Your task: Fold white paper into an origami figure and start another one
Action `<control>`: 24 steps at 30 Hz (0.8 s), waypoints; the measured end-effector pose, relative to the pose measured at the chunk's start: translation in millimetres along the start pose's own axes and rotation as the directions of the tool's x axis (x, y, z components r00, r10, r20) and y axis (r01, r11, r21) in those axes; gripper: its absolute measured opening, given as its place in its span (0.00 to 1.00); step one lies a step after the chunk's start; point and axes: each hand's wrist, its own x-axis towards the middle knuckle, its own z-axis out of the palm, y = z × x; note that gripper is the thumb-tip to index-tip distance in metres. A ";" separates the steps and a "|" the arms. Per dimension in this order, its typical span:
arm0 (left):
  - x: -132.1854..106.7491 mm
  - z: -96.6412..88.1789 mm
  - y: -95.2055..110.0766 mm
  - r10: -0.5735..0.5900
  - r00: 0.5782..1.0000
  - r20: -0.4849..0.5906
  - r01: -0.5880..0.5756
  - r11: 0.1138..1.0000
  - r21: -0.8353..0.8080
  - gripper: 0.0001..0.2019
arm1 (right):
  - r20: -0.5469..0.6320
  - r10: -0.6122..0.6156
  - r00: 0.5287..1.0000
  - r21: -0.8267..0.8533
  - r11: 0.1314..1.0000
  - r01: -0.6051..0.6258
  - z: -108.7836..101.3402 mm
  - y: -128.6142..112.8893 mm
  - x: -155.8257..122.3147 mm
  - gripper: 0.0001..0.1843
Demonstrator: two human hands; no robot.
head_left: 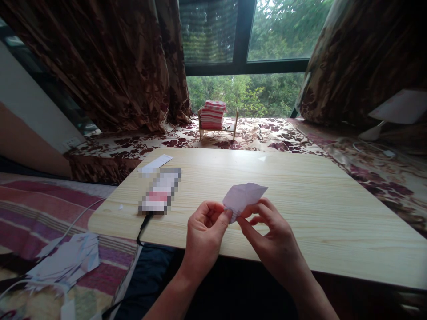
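Note:
A pale lilac piece of paper (245, 195), with creases across it and a pointed right corner, is held up over the near part of the wooden table (300, 213). My left hand (207, 229) pinches its lower left edge between thumb and forefinger. On the other side, my right hand (268, 226) grips the lower edge with thumb and fingers. The fingertips of both hands come close together at the paper's narrow bottom end. To the left of my hands lies a phone-like object (162, 191), blurred out, with a black strap (144, 229) hanging off the table edge.
A white strip (156, 163) lies at the table's far left, and a small paper scrap (262, 158) near the back. Crumpled papers (73, 258) rest on the striped bedspread. Beyond the table, a small stand (218, 130) holds folded red-and-white cloths (212, 115). A lamp (398, 106) stands right.

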 end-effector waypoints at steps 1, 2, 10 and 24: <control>0.2 0.1 -0.4 -0.002 1.000 -0.003 0.002 1.000 -0.004 0.07 | -0.008 0.000 1.000 0.003 1.000 0.000 0.1 -0.2 -0.1 0.04; 0.3 0.2 -0.8 -0.008 1.000 -0.009 0.008 1.000 -0.009 0.08 | -0.017 -0.001 1.000 0.005 1.000 0.001 0.2 -0.2 -0.3 0.04; 1.1 1.2 0.2 -0.017 1.000 0.009 0.017 0.999 -0.032 0.08 | -0.031 -0.006 1.000 0.008 1.000 0.006 0.8 -0.9 0.8 0.04; -0.3 1.4 -0.3 -0.016 1.000 0.009 0.016 0.998 -0.061 0.08 | -0.029 -0.027 0.999 -0.037 0.999 0.026 1.0 2.8 1.0 0.03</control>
